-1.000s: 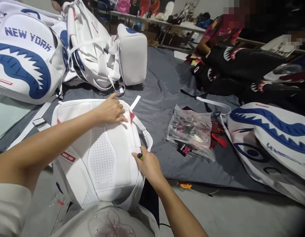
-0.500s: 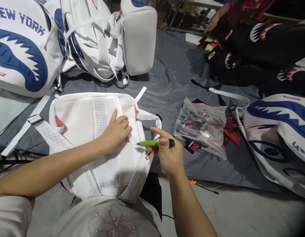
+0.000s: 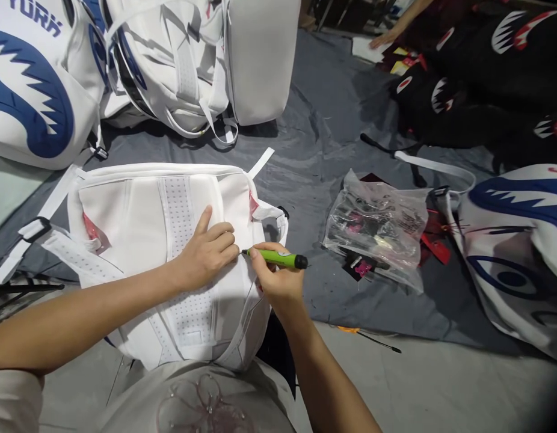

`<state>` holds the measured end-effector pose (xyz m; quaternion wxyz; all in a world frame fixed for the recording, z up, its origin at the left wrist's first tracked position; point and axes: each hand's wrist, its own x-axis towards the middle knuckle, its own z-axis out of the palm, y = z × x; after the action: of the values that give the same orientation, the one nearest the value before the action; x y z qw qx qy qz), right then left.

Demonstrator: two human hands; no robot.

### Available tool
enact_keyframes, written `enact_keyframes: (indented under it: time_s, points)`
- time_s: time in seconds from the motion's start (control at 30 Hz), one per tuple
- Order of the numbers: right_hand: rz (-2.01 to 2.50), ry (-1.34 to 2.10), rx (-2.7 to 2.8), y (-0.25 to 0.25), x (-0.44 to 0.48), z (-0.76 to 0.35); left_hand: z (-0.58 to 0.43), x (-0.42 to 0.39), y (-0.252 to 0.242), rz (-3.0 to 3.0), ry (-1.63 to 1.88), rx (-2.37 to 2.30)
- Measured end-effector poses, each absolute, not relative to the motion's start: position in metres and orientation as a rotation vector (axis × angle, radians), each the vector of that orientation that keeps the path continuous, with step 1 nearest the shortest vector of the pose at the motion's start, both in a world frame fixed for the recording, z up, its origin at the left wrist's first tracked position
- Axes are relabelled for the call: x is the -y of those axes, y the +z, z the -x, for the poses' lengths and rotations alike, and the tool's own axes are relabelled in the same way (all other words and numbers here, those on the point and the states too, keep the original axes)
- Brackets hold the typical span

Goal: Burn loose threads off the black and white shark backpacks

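Note:
A white backpack point(image 3: 143, 210) lies in front of me with its back panel and straps facing up. My left hand point(image 3: 210, 246) rests on the panel, its fingers bent and gripping the fabric near the right side; the thumb is hidden. In my right hand point(image 3: 278, 276) is a green marker pen point(image 3: 278, 258) with black ends. Its dark tip points left and meets the bag close to my left fingertips.
White shark-print backpacks point(image 3: 30, 90) stand at the back left, and another point(image 3: 508, 240) lies at the right. A clear plastic bag point(image 3: 378, 222) with tags sits on the grey cloth point(image 3: 323, 120). Black bags point(image 3: 481, 90) are piled back right, near another person's hand point(image 3: 387, 39).
My right hand has moved left with the marker, bringing its tip onto the bag beside my left fingers. The view has shifted slightly, and the other person's hand has moved relative to the bags.

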<state>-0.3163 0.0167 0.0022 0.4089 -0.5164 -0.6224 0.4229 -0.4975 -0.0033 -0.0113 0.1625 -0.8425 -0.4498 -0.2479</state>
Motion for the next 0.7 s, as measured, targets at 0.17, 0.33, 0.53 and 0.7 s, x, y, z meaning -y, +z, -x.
enact_keyframes:
  time_s: [0.17, 0.33, 0.53, 0.7]
  points:
    - [1.321, 1.025, 1.543, -0.009, -0.019, 0.317, 0.497, 0.002, -0.013, 2.402, -0.726, 1.290]
    - [1.317, 1.008, 1.577, -0.010, -0.017, 0.318, 0.497, 0.000, -0.014, 2.409, -0.731, 1.301]
    - [1.300, 0.974, 1.580, -0.012, -0.018, 0.320, 0.497, 0.000, -0.016, 2.409, -0.719, 1.298]
    - [1.308, 0.980, 1.583, -0.013, -0.019, 0.321, 0.497, -0.002, -0.015, 2.398, -0.704, 1.303]
